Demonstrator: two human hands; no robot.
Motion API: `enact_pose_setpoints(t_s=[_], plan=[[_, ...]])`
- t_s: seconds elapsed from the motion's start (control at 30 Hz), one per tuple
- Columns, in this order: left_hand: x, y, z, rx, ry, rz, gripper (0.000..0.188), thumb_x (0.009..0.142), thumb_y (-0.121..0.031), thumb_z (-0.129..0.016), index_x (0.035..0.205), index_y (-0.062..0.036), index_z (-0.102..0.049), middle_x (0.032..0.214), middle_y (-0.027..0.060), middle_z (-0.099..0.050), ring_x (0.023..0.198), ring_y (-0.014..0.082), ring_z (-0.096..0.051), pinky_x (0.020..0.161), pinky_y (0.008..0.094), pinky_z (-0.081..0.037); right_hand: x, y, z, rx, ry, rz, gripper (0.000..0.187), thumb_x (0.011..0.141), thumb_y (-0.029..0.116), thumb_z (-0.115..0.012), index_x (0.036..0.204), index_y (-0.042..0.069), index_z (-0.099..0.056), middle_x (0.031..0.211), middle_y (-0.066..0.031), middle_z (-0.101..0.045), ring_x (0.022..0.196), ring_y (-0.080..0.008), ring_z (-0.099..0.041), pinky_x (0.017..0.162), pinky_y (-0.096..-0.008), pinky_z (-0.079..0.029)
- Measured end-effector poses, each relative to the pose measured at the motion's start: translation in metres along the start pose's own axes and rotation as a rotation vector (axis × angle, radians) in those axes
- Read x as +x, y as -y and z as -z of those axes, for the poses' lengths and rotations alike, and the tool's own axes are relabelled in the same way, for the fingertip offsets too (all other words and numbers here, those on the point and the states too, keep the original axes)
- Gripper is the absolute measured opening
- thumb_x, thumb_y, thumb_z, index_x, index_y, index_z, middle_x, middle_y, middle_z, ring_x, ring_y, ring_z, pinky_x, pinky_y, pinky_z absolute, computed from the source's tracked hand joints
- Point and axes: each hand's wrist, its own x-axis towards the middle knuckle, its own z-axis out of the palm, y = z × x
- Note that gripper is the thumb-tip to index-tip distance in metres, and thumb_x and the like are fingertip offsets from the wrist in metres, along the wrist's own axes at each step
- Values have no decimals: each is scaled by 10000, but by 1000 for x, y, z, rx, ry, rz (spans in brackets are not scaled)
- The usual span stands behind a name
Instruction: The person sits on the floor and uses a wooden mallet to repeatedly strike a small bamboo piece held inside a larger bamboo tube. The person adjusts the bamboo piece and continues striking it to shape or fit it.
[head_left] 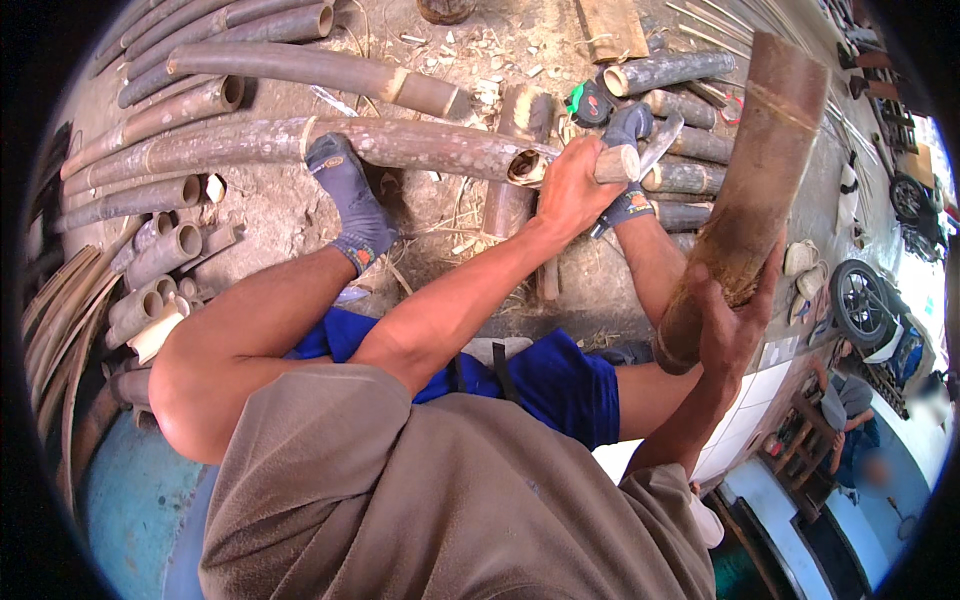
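Left hand (574, 192) closed round pale cylindrical wooden handle (617, 165), beside open end of long mottled grey-brown bamboo pole (420, 148), right hand (728, 325) gripping thick brown bamboo tube (756, 185), tilted, right of pole

One left hand (577, 190), one right hand (735, 322), two in all; one bamboo section (772, 150) in right, one wooden handle (616, 165) in left, one metal blade (660, 145) beside it; two socked feet (350, 195); one long bamboo pole (420, 148) at left foot; at least five short bamboo lengths (699, 146) near right foot; at least seven other bamboo poles (180, 113) at left, overlap hiding exact number; one tape measure (591, 103); two wheels (861, 303); two pale shoes (800, 258); at least one other person (848, 395)
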Motion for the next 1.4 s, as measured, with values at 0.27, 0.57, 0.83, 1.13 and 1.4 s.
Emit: enact_pose_setpoints(t_s=[0.27,0.57,0.83,1.13,1.4], plan=[[-3,24,8,-143,1,-17,356,741,-143,-861,966,-9,-620,940,200,-647,920,414,-665,817,482,-529,11,-9,-43,-299,312,-224,956,853,55,-785,1658,43,-270,1437,-202,-606,1259,-296,-638,1060,-412,-516],[-3,21,18,-291,113,32,321,783,-182,-877,972,-26,-670,991,198,-704,928,359,-710,821,442,-548,-10,-38,-50,-270,242,-99,944,807,77,-789,1625,-13,-326,1420,-274,-613,1309,-356,-624,1099,-397,-489],[-19,28,16,-66,166,-238,337,780,-150,-841,974,-17,-599,954,183,-633,922,403,-646,780,467,-523,-29,-18,-31,151,-38,-64,1057,825,50,-791,1680,20,-170,1469,-229,-562,1315,-358,-600,1133,-433,-461],[-15,13,13,-93,89,-47,306,766,-110,-860,991,-33,-668,925,130,-651,870,284,-671,806,389,-535,-32,-16,-21,81,-106,-77,1045,816,63,-814,1664,-14,-209,1511,-249,-522,1365,-351,-560,1141,-461,-444],[-20,47,21,-158,63,-185,329,759,-143,-865,971,-40,-636,938,151,-622,892,359,-637,791,449,-517,-29,-8,-75,-175,315,-502,1063,798,75,-825,1665,6,-216,1492,-250,-566,1358,-341,-586,1134,-406,-464]])
